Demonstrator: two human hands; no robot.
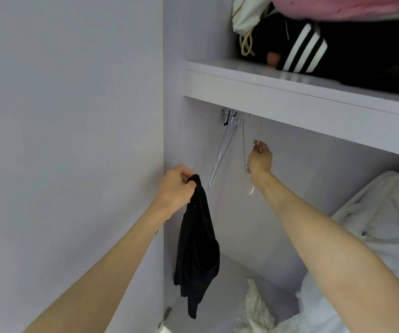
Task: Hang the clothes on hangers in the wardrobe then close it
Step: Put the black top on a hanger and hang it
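Both hands raised, left hand (pixel 174 186) gripping black garment (pixel 197 246), right hand (pixel 259 158) pinching clear hanger (pixel 244 140)

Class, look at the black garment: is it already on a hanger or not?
Not yet: the black garment dangles bunched from the left hand.

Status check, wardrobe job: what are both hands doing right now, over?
Left hand grips black garment, hanging free. Right hand holds clear hanger under shelf. Second clear hanger hangs alongside. Nothing blocking.
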